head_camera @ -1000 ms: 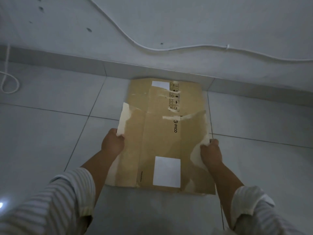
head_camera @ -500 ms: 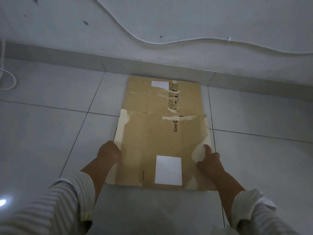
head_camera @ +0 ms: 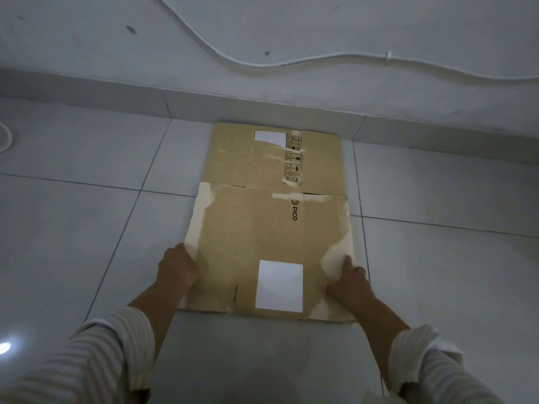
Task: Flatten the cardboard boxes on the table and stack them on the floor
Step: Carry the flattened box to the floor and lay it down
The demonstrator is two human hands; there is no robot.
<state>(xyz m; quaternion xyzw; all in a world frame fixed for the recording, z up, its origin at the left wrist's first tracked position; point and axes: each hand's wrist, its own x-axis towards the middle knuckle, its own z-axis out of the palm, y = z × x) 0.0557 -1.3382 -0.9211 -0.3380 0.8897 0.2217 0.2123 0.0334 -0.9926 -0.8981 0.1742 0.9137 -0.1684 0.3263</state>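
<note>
A flattened brown cardboard box [head_camera: 262, 237] with a "PICO" print and a white label lies low over the grey tiled floor. Its far part overlaps a second flattened box [head_camera: 315, 158], which rests on the floor against the wall base and carries handling symbols. My left hand [head_camera: 176, 269] grips the top box's left edge. My right hand [head_camera: 348, 279] holds its right edge, thumb on top. Both sleeves are striped.
A white cable [head_camera: 291, 61] runs along the wall behind the boxes. A low skirting [head_camera: 116, 91] borders the floor. Another loop of cable [head_camera: 5, 138] lies at the far left. Bare tiles [head_camera: 73, 228] spread to either side.
The top box has come down from a raised, tilted pose to nearly flat. It has slid toward me, uncovering more of the box beneath. Both hands moved down with it.
</note>
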